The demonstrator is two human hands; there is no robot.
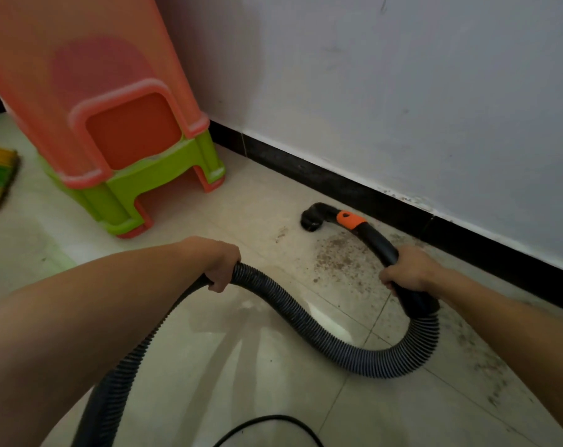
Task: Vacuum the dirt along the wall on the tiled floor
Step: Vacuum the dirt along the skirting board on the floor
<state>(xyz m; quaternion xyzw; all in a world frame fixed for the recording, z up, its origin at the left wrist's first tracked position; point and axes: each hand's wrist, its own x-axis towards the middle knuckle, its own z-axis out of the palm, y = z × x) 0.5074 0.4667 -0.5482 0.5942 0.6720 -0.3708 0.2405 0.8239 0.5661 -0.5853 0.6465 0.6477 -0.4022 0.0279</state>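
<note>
Dirt (pixel 341 262) beside the skirting (pixel 338 185) is being met at its far edge by the nozzle (pixel 311 219), wand (pixel 380 240) and hose (pixel 306 321) being clasped by the curled right hand (pixel 409 269) and left hand (pixel 223 264), scatter being risked where the hose loop is seemingly lying in grit.

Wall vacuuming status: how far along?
Done: tile left of the nozzle, toward the stools, looks mostly clean. In hand: nozzle is down by the baseboard; right grip holds the wand, left grip the hose. Left: the dirt patch behind the nozzle and the scatter along the wall to the right.
</note>
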